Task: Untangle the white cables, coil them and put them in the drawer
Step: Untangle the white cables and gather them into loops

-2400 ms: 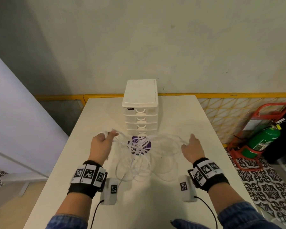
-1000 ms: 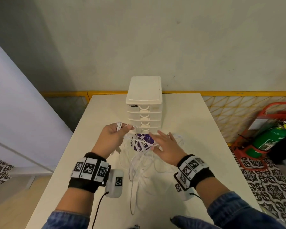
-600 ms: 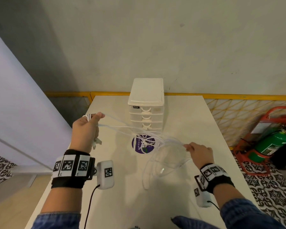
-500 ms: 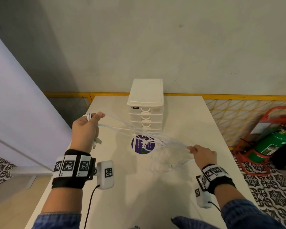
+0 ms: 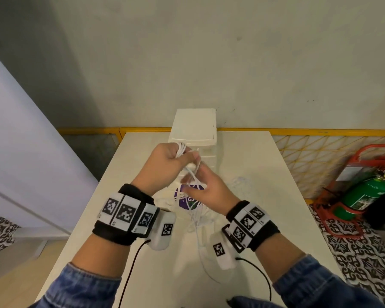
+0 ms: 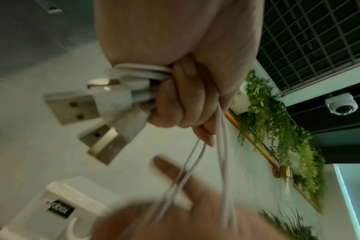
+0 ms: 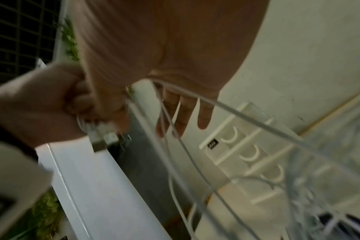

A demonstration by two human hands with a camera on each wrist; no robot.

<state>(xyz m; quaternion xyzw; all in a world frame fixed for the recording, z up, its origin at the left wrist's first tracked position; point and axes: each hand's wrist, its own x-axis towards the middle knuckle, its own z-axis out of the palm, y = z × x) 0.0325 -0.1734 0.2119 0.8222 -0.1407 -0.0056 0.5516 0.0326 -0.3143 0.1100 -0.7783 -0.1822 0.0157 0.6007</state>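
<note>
Nearest, denim sleeves (image 5: 82,285) and black wristbands with square-patterned tags (image 5: 125,213) over a pale table (image 5: 156,274). Just beyond, loose white cables (image 5: 198,221) trailing down onto the table and across a purple round sticker (image 5: 188,200). Above that, right hand (image 5: 209,187) raised with fingers (image 7: 185,112) straight and spread, strands running across the palm, not gripped. Close against it, left hand (image 5: 167,165) clenched round a bundle of cable loops, turns showing over the knuckles; two metal plugs (image 6: 82,108) sticking out of the fist in the left wrist view, thin strands hanging down from it to the other hand. Behind both hands, a small white drawer unit (image 5: 193,127) standing at the far end of the table, drawers all closed. Farther off, a grey wall (image 5: 209,52) with a yellow rail (image 5: 320,131) along its foot. Off to the right on patterned floor tiles, a green fire extinguisher (image 5: 365,192) in a red stand.
</note>
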